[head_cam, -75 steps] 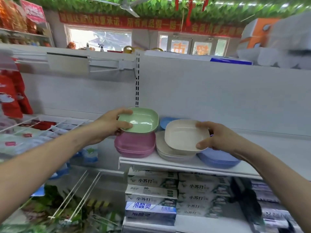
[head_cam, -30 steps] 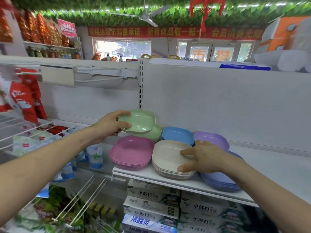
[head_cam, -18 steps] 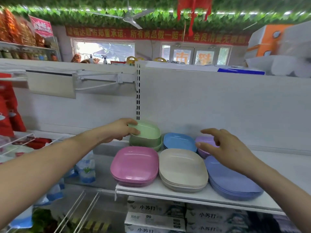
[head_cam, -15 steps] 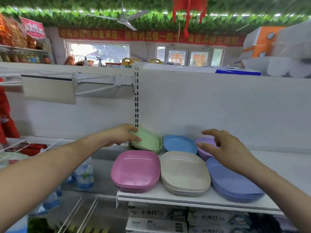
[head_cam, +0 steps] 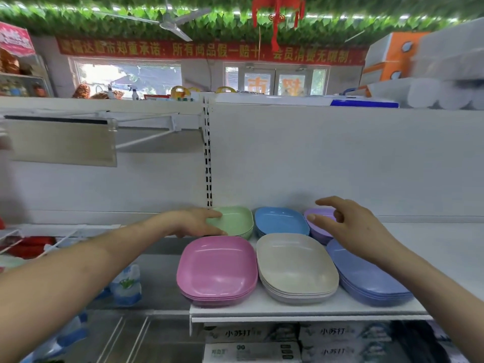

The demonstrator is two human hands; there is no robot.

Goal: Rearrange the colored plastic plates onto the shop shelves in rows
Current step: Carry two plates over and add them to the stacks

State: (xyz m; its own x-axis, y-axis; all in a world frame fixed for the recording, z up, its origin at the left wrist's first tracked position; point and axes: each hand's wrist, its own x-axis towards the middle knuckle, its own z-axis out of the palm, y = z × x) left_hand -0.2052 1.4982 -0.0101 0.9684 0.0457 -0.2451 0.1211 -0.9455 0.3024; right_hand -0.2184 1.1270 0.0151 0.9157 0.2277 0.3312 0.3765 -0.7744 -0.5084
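Shelf, white, carries six stacks of square plastic plates in two rows of three. Reference for all positions: beige stack, middle of the front row.

- Pink stack: just left of the beige stack, front row. Whether the rims touch cannot be made out.
- Periwinkle stack: just right of the beige stack, front row. The right forearm covers its rear part.
- Light-blue stack: directly behind the beige stack, back row.
- Green stack: behind and left of the beige stack, at the foot of the slotted upright in the back panel.
- Purple stack: behind and right of the beige stack, partly hidden by the right hand.

Left hand: reaches in from the left of the beige stack to the green stack. The thumb lies on the left rim of the topmost green plate and the fingers run along its near edge, so the rim is held between them. That plate sits level on its stack.

Right hand: held over the purple stack, behind and right of the beige stack. Its fingers are spread and relaxed, index finger extended toward the light-blue stack, nothing in its grasp. Contact with the purple plates: cannot tell.

Below the beige stack, under the shelf: boxes printed with Chinese characters.
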